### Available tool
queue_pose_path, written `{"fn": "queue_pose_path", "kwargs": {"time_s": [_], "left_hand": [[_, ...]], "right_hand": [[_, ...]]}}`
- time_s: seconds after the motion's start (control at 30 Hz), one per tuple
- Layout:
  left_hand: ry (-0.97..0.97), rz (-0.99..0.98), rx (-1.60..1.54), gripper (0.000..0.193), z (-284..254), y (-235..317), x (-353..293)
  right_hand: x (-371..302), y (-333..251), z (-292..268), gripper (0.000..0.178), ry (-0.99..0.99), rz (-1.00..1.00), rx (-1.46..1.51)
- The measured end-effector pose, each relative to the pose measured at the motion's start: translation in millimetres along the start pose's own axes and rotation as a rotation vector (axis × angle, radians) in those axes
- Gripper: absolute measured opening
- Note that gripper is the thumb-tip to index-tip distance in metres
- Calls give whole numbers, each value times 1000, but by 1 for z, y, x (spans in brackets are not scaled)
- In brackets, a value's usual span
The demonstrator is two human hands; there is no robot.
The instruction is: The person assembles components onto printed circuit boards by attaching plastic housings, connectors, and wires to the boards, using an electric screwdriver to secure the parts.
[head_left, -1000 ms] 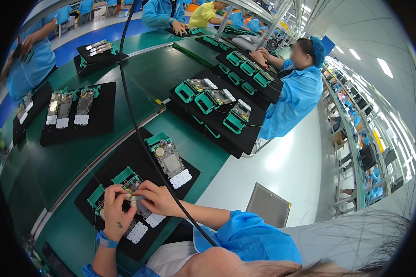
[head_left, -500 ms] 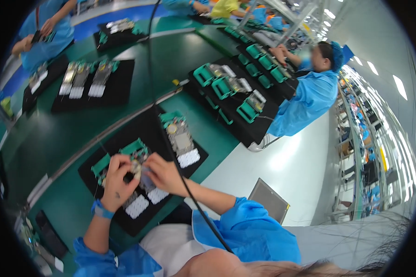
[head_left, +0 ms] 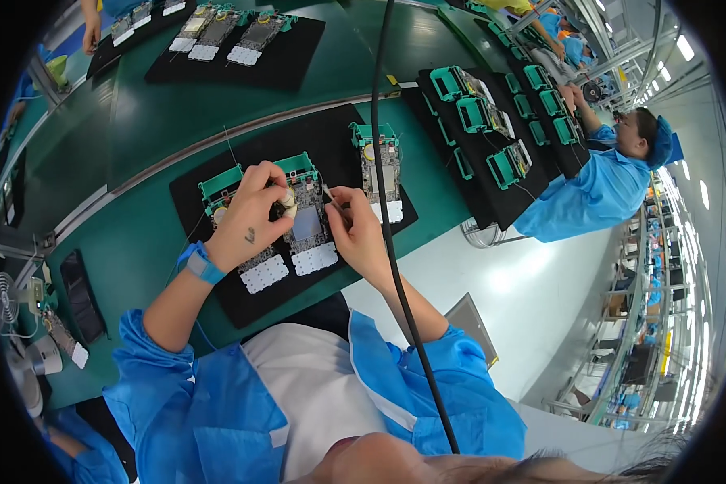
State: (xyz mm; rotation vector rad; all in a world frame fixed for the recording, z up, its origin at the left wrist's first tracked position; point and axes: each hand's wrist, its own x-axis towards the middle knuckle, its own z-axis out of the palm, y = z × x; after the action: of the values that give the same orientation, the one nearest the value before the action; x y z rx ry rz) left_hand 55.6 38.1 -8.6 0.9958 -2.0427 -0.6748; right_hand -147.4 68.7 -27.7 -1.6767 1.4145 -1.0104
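On a black mat, my left hand bends over two neighbouring circuit boards, wearing a blue wrist strap. Its thumb and forefinger close around a small pale yellowish piece, too small to name. My right hand pinches a thin, light-tipped piece over the right edge of the middle circuit board. That board carries a green frame at its top and a white panel below. The left circuit board is partly hidden beneath my left hand. A third circuit board lies beside my right hand.
A black cable hangs across the view, in front of my right forearm. More boards lie on a far mat and a right-hand mat. A dark pouch and small fan are at left. A co-worker sits at right.
The view has shifted, so the mat and boards appear higher and farther right. My right hand has drawn away from my left and now shows a thin piece between its fingers.
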Motion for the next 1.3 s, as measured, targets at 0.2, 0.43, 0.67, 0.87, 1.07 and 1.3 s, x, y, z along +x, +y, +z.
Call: {"fn": "queue_pose_path", "kwargs": {"time_s": [0.2, 0.43, 0.67, 0.87, 1.07, 1.3], "left_hand": [[-23, 25, 26, 21, -2, 0, 0], [-3, -5, -73, 22, 2, -7, -4], [-33, 17, 69, 22, -3, 0, 7], [-83, 31, 87, 23, -4, 9, 15], [-101, -153, 51, 17, -7, 17, 6], [-84, -132, 71, 18, -1, 16, 13]], "right_hand": [[16, -2, 10, 15, 13, -454, -188], [24, 0, 10, 15, -31, -539, -383], [24, -8, 1, 16, 62, -346, -95], [3, 1, -9, 30, 138, -241, -146], [-13, 3, 2, 46, 27, -341, -288], [-16, 3, -9, 56, -112, -339, -626]]}}
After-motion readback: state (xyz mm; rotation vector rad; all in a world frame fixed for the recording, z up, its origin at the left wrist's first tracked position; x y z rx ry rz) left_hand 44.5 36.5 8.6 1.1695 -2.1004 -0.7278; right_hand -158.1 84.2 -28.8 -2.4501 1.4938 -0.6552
